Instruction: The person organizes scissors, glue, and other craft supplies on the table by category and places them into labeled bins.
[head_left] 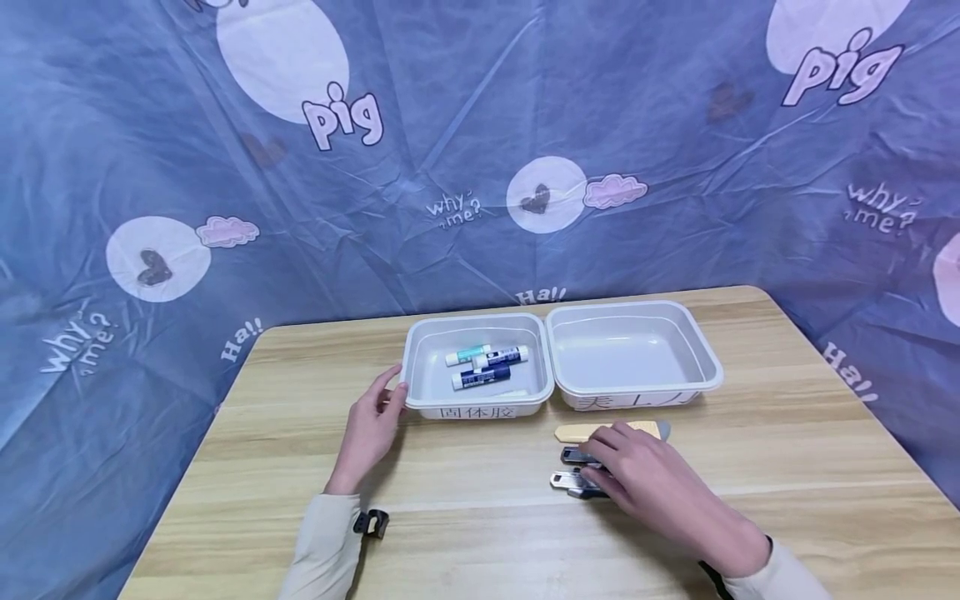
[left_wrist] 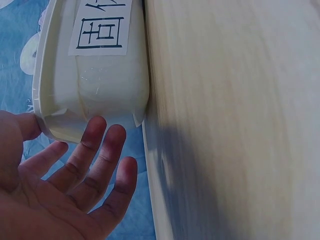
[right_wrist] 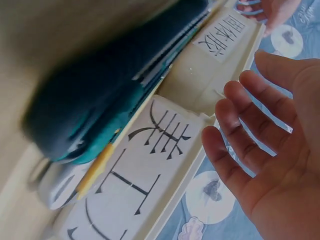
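In the head view, my left hand (head_left: pixel 371 429) is at the left end of a white plastic tray (head_left: pixel 427 358), its thumb at the rim. The left wrist view shows its fingers (left_wrist: pixel 107 152) loosely bent beside the wall. A teal-and-white glue stick (head_left: pixel 468 355) and dark blue ones (head_left: pixel 482 377) lie in that tray. My right hand (head_left: pixel 645 471) hovers over several utility knives: a yellow one (head_left: pixel 576 432), a dark one (head_left: pixel 572 456) and a silver-and-black one (head_left: pixel 566 480). Nothing is between its relaxed fingers in the right wrist view. It partly covers the knives in the head view.
A second white tray (head_left: pixel 626 358) stands against the right side of the first. Both carry front paper labels with Chinese characters. The trays stand toward the back of the wooden table (head_left: pixel 465 517), before a blue printed cloth (head_left: pixel 450 125).
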